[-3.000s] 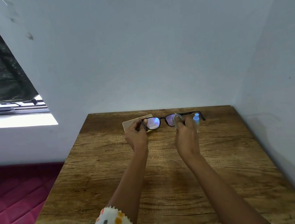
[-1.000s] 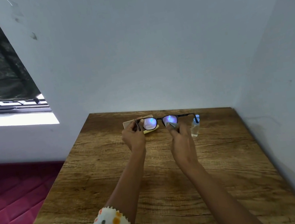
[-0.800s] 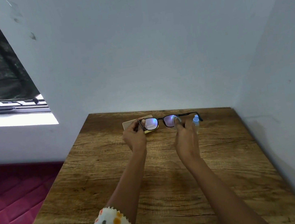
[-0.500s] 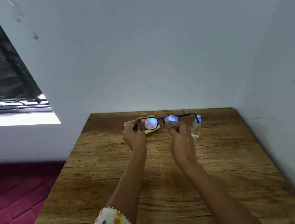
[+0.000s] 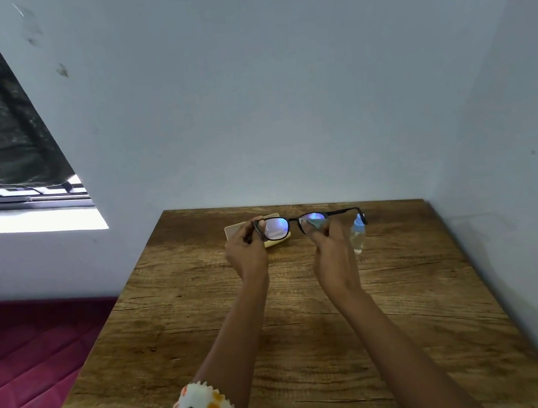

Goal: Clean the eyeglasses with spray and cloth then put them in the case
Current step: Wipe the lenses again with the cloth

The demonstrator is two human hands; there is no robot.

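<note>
Left hand [image 5: 246, 255] grips eyeglasses [image 5: 292, 220]; right hand [image 5: 333, 253] pinches cloth [image 5: 316, 222] onto them; spray bottle [image 5: 358, 237] holds clear liquid.

The brown wooden bench [image 5: 313, 329] is set in a corner, with walls behind it and to its right and a red quilted mattress [image 5: 23, 359] lower on its left. The black-framed eyeglasses [image 5: 277, 228] are held above the bench's far part. Their left end is gripped by the left hand [image 5: 247, 255]. The small pale cloth [image 5: 316, 223] is pinched on their right lens by the right hand [image 5: 331, 252]. The flat beige case [image 5: 234, 231] lies behind the left hand, and the small clear spray bottle [image 5: 358, 236] stands just right of the right hand.
</note>
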